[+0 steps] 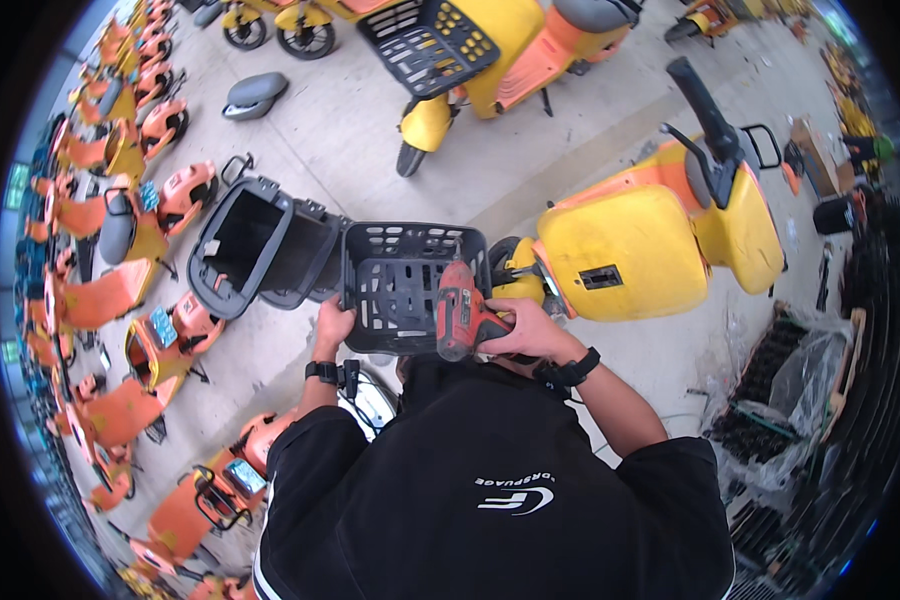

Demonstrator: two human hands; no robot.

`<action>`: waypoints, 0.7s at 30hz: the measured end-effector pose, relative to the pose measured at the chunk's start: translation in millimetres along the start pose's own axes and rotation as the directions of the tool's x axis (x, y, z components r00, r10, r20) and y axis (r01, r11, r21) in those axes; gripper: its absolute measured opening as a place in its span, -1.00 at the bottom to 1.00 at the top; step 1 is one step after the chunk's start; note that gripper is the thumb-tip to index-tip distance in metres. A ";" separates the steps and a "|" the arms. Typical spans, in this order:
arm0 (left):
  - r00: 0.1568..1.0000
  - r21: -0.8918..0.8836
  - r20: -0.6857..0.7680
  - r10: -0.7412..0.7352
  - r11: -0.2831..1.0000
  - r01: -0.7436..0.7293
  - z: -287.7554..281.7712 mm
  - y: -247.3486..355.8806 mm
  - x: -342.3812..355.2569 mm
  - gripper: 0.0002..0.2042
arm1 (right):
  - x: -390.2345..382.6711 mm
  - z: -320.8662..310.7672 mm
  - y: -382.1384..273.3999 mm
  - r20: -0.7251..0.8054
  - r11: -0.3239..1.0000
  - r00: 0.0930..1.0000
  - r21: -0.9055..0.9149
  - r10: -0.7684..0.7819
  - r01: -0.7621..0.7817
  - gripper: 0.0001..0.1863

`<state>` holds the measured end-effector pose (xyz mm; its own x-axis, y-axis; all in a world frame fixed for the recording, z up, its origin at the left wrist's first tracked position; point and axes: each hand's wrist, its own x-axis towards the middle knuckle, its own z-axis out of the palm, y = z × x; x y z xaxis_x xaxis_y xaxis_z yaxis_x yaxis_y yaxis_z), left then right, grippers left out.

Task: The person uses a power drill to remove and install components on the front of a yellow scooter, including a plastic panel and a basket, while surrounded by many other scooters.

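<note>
My right hand (530,328) is wrapped round the grip of a red and black cordless drill (457,312). The drill lies over the right part of a black plastic basket (362,300), its nose toward the basket's far wall. Whether the bit touches anything there cannot be made out. At the basket's near left corner, my left hand (334,324) grips the side, fingers partly hidden behind it. The basket has slotted walls and a slotted bottom, and nothing else shows inside it.
Left of the basket stands an open black storage box (232,240). To the right is a yellow and orange scooter (625,255), with another scooter (515,60) ahead. A grey seat (255,95) lies on the floor. Plastic-wrapped black parts (785,385) sit at the right.
</note>
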<state>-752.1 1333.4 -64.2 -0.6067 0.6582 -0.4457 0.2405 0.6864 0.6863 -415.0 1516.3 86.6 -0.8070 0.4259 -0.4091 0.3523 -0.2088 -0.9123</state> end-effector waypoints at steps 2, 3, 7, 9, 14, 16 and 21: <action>0.995 0.020 -0.095 -0.037 0.999 0.039 -21.9 -29.6 -20.7 -0.69 | 14.1 8.7 -2.2 0.086 0.968 0.996 0.251 -0.003 -0.019 -0.52; 0.987 0.017 -0.086 -0.135 0.990 0.137 -31.2 -41.5 -34.0 -0.65 | 20.1 10.6 0.6 0.116 0.971 0.993 0.238 0.002 -0.030 -0.52; 0.933 0.029 -0.193 -0.303 0.949 0.314 -43.6 -94.2 -93.2 -0.56 | 42.9 18.4 0.1 0.203 0.811 0.977 0.561 0.059 -0.166 -0.61; 0.881 0.033 -0.263 -0.393 0.909 0.415 -36.8 -128.3 -121.5 -0.54 | 49.1 20.8 -11.6 0.220 0.705 0.973 0.680 0.063 -0.200 -0.54; 0.659 -0.089 -0.320 -0.681 0.714 0.695 -3.2 -179.6 -171.4 -0.49 | 58.1 17.8 0.2 0.250 0.566 0.962 0.779 0.111 -0.268 -0.24; 0.507 -0.334 -0.279 -0.815 0.578 0.745 20.0 -237.3 -202.7 -0.51 | 61.0 22.7 -1.4 0.302 0.542 0.949 0.785 0.088 -0.300 -0.24; 0.287 -0.816 -0.167 -0.943 0.296 0.496 64.7 -239.7 -206.5 -0.48 | 60.4 20.2 14.9 0.328 0.505 0.945 0.813 0.017 -0.291 -0.27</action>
<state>-635.5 1052.9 -173.9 -0.5276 -0.5105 -0.6790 -0.8485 0.2769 0.4511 -468.1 1521.1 48.7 -0.9118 0.1105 -0.3956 0.0273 -0.9447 -0.3267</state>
